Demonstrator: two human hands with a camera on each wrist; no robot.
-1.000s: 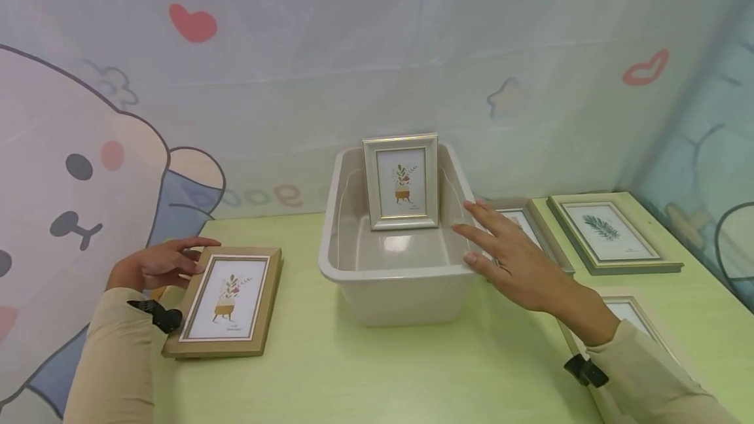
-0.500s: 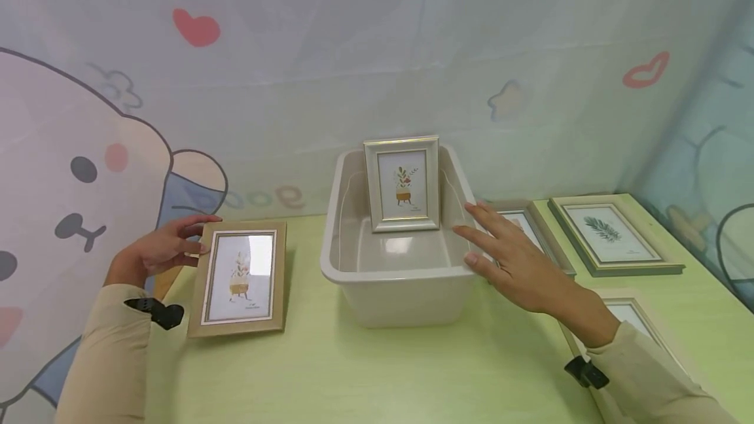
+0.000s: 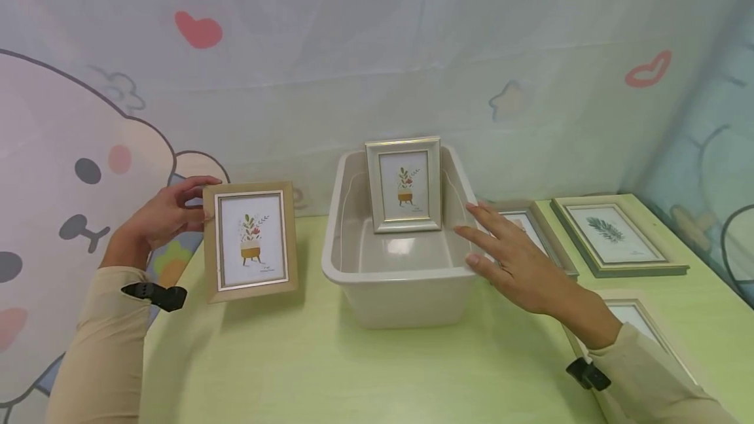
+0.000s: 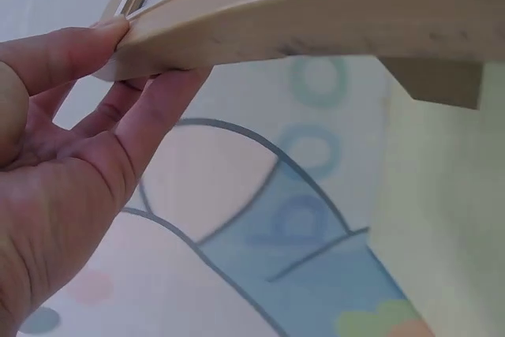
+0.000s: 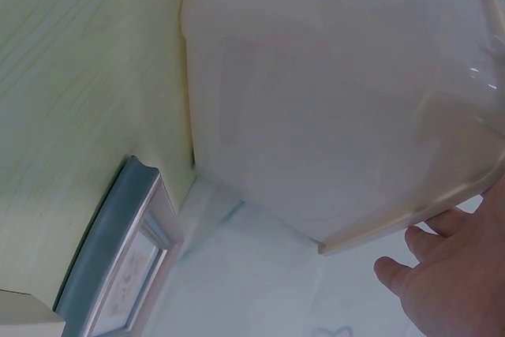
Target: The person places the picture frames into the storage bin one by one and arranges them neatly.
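My left hand [image 3: 161,218] pinches the left edge of a light wood picture frame [image 3: 253,241], thumb on its face in the left wrist view and fingers behind. The frame is raised off the table and nearly upright, showing a potted-plant print. A beige plastic bin [image 3: 400,277] stands in the middle. Inside it, a silver-white picture frame [image 3: 403,185] leans against the back wall and rises above the rim. My right hand [image 3: 518,264] rests with spread, fairly straight fingers on the bin's right rim; in the right wrist view its fingertips [image 5: 392,270] show beside that rim.
Right of the bin lie a grey-brown picture frame [image 3: 556,247] partly behind my hand, a green-edged leaf-print frame [image 3: 618,234], and a pale frame [image 3: 639,309] under my forearm. A printed cloth backdrop [image 3: 330,70] hangs behind the light green table [image 3: 365,371].
My left hand has lifted the wood picture frame from the table, tilting it upright and shifting it slightly right. My right hand and the bin have stayed put.
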